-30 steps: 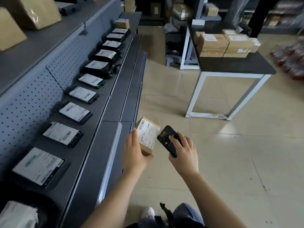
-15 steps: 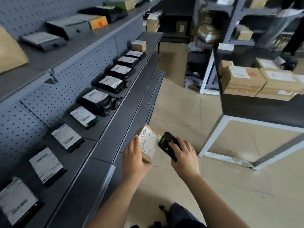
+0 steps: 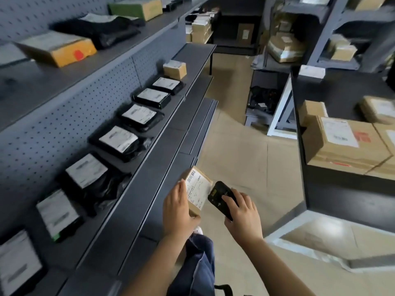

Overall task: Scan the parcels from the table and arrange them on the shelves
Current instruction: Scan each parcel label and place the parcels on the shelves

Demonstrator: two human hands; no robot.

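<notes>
Left hand (image 3: 178, 207): fingers curled round a parcel (image 3: 197, 192), which is gripped along its lower left side. The parcel, a small brown box, is held tilted with its white barcode label turned upward, in the air just in front of the shelf (image 3: 166, 129).

Right hand (image 3: 243, 212): closed over a black scanner (image 3: 220, 194), fingers laid across its top. The scanner's end is held against the right edge of the label; actual contact cannot be told.

Shelf: dark grey, stepped, backed by a pegboard (image 3: 64, 116). A row of black bags (image 3: 119, 142) with white labels is laid flat along it; a small box (image 3: 174, 69) is set at the far end of the row. On the tier above the shelf, a flat box (image 3: 57, 48) with a red mark and further packages are laid.

Table (image 3: 333, 90): dark top, white frame, across the aisle from the shelf. Labelled cartons (image 3: 342, 144) are stacked on it.

Floor (image 3: 245, 167): pale tiles between shelf and table.

Racks (image 3: 342, 28): beyond the shelf's far end, loaded with boxes.
</notes>
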